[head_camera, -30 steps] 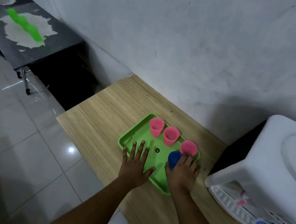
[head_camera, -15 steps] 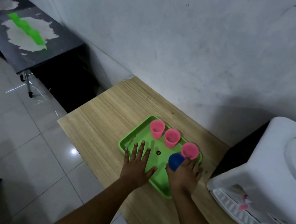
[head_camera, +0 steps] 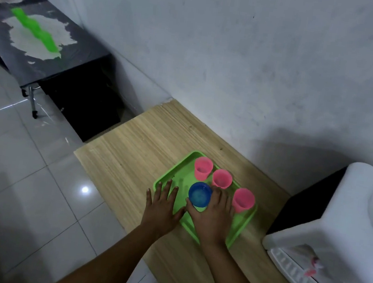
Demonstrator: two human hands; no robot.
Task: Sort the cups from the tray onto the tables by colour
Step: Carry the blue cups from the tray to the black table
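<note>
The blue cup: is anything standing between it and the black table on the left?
Nothing visible does. The right hand holds the blue cup; bare wooden table, then a floor gap, leads to the black table.

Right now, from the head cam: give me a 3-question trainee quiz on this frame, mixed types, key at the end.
1. Count: how many pink cups stand on the green tray?
2. True or false: the left hand is holding a cup.
3. Multiple choice: the right hand grips which cup? A) pink cup nearest the wall B) blue cup C) green cup

Key
1. Three.
2. False: it lies flat, fingers spread, on the tray's near-left edge.
3. B: the blue cup, held tipped with its mouth toward the camera.
</note>
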